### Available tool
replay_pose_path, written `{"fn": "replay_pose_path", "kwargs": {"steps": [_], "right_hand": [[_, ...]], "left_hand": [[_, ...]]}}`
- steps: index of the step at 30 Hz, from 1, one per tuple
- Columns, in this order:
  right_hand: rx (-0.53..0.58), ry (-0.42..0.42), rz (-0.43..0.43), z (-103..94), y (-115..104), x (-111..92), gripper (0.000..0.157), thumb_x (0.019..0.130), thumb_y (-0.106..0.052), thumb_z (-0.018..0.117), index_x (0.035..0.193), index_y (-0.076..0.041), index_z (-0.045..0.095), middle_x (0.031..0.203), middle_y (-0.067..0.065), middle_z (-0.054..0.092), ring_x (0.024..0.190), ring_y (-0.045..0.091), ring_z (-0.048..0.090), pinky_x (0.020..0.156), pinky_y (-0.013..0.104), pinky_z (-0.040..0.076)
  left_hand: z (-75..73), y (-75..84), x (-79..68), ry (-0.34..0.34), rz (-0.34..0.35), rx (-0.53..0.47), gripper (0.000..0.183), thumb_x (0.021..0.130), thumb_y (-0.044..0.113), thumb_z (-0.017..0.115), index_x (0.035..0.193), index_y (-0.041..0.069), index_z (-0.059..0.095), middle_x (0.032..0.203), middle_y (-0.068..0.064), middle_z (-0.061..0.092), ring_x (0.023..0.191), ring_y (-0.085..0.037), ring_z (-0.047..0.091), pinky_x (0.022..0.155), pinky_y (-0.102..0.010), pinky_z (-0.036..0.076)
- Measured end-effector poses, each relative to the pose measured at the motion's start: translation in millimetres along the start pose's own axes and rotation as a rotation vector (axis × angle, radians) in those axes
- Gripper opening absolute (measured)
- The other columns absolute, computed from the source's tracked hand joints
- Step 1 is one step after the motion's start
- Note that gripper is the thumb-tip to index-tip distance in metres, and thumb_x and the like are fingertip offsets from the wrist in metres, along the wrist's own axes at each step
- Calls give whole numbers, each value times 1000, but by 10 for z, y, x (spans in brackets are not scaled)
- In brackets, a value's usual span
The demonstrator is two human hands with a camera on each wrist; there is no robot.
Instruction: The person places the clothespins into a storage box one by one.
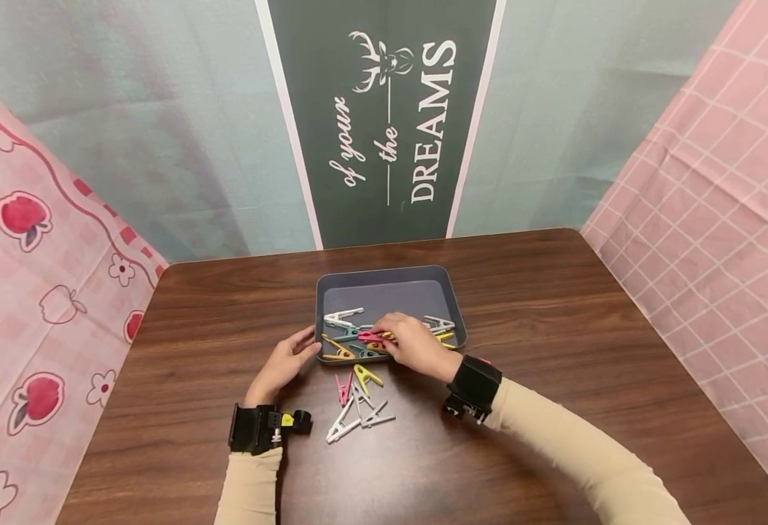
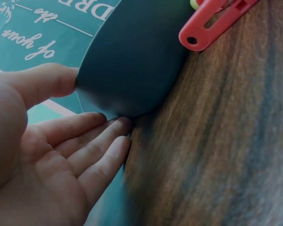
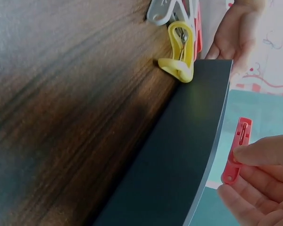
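Head view: the right hand (image 1: pixel 416 346) pinches a red clip (image 1: pixel 370 337), thumb against fingers, over the near half of the tray (image 1: pixel 386 294). The left hand (image 1: pixel 286 363), fingers nearly straight, touches the tray's near left corner, probably steadying it; loose clips (image 1: pixel 377 421) lie nearer.

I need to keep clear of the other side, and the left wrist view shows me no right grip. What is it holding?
Observer: The right grip pinches a pinkish-red clip.
Operator: I see only the outside of the tray. What lies inside, near its left corner closest to the person?
Observer: An orange clip lies there.
Operator: Any white clip outside, beyond my picture?
Observer: Yes, a white clip lies on the table, on the person's side of the tray.
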State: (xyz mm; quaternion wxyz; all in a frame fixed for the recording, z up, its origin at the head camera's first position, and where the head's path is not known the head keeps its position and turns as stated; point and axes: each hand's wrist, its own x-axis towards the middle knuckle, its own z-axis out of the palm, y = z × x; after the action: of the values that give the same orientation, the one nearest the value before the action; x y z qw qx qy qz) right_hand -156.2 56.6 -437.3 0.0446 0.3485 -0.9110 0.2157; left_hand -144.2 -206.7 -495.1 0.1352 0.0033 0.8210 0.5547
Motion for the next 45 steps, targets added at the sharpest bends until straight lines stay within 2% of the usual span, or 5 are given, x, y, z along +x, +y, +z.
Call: {"fn": "replay_pose_path", "kwargs": {"steps": [9, 25, 32, 40, 45], "right_hand": [[7, 2, -3, 49, 59, 141, 23, 83, 2, 66, 104, -5, 71, 104, 9, 73, 102, 23, 68, 90, 37, 56], [41, 23, 70, 118, 154, 368, 23, 83, 4, 65, 104, -3, 71, 105, 11, 73, 103, 27, 67, 92, 38, 55], [56, -17, 117, 133, 167, 467, 23, 85, 3, 64, 106, -4, 71, 108, 11, 72, 107, 27, 66, 95, 38, 54], [57, -39, 185, 244, 213, 538, 23, 84, 5, 63, 104, -3, 72, 106, 13, 72, 107, 29, 66, 95, 39, 54], [47, -61, 240, 304, 240, 565, 23, 85, 3, 64, 105, -3, 72, 109, 13, 72, 108, 29, 66, 96, 39, 53]], "left_hand": [[17, -16, -24, -5, -3, -6, 56, 98, 18, 55, 147, -2, 35, 145, -25, 46, 137, -35, 45, 115, -47, 36], [4, -7, 5, 7, -13, 1, 56, 98, 18, 55, 147, -1, 35, 146, -24, 46, 137, -34, 46, 114, -47, 37], [-5, 12, 13, 13, -10, -1, 56, 98, 18, 55, 147, -1, 36, 145, -23, 47, 136, -33, 47, 114, -46, 37], [8, -5, 26, -3, 27, -8, 55, 98, 14, 54, 146, -5, 35, 143, -26, 47, 136, -35, 46, 114, -46, 37], [7, 8, 14, 2, 6, -16, 55, 98, 15, 55, 146, -2, 36, 144, -24, 47, 136, -34, 46, 113, -46, 38]]}}
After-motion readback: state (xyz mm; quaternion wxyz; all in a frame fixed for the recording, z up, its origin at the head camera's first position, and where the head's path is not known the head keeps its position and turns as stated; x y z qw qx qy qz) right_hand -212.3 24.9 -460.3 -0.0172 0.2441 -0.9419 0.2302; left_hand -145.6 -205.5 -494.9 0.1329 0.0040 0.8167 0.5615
